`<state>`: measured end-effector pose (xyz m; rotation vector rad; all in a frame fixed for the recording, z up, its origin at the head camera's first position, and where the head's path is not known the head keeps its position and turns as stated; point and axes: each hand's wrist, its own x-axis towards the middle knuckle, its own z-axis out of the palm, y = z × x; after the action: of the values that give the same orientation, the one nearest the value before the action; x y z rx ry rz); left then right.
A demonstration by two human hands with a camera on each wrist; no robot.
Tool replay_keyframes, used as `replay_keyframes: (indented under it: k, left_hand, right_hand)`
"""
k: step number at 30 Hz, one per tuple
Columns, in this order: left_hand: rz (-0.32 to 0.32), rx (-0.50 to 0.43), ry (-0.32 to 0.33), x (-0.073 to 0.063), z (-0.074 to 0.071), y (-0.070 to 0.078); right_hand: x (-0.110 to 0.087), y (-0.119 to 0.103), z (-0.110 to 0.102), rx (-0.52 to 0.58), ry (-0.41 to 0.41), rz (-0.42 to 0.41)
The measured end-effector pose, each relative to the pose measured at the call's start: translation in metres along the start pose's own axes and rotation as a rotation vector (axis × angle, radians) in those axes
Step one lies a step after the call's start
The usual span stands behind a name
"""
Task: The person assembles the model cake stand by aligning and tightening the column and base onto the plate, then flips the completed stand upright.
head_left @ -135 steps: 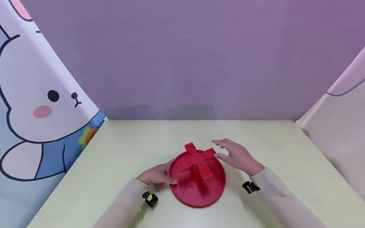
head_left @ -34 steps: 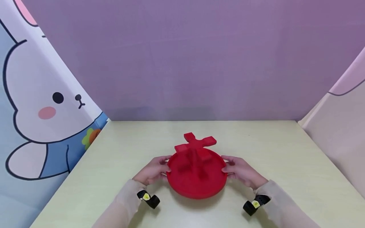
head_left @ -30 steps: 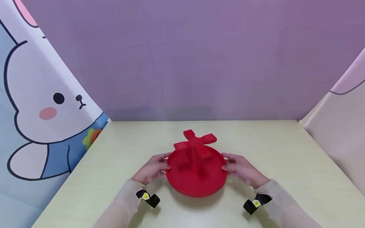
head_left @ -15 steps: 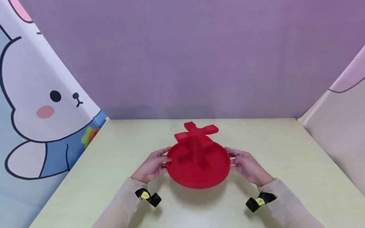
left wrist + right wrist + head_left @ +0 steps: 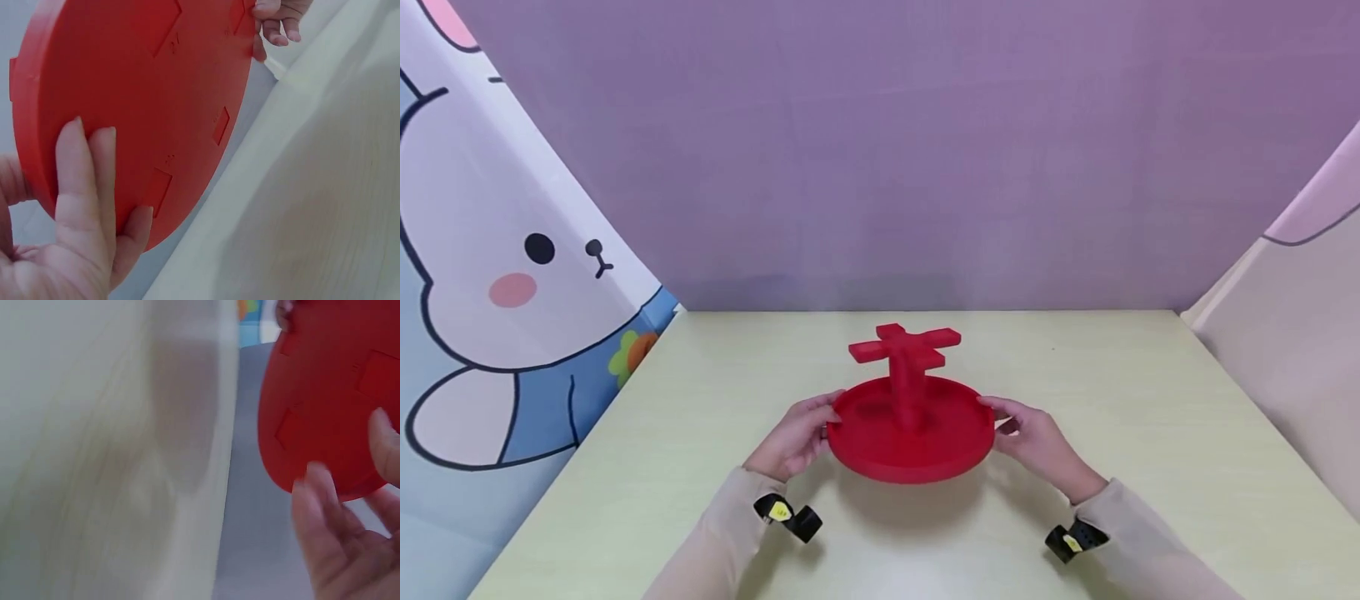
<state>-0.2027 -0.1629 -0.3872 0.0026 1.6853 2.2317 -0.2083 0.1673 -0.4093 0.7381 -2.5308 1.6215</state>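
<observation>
A red round stand [image 5: 917, 467] is held in the air above the table. A thick post [image 5: 907, 387] rises from its shallow dish to a cross-shaped top [image 5: 906, 344]. My left hand [image 5: 797, 439] grips the left rim, thumb above. In the left wrist view its fingers [image 5: 78, 181] lie along the underside, which has square recesses. My right hand [image 5: 1036, 443] holds the right rim, with one fingertip on top and other fingers below. Some of its fingers [image 5: 319, 519] look blurred and stretched past the edge in the right wrist view.
The pale wooden table [image 5: 760, 358] carries the stand's shadow. A purple panel [image 5: 880, 158] stands behind it. On the left is a sheet with a cartoon rabbit [image 5: 467, 225], and a pale panel [image 5: 1292, 333] borders the right side.
Earlier the stand sat on the table with the right hand apart from it. Both hands then lifted it. Lately it has levelled out, and the right hand has shifted its fingers on the rim.
</observation>
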Motion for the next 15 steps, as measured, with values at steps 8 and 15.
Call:
replay_keyframes:
  k: [8, 15]
  left_hand:
    - [-0.002, -0.039, 0.004, 0.003, -0.005, -0.002]
    - [-0.027, 0.003, -0.026, 0.003, -0.004, -0.002]
  right_hand:
    - [0.008, 0.005, 0.003, -0.225, 0.228, -0.406]
    - [0.014, -0.006, 0.004, -0.073, 0.272, -0.524]
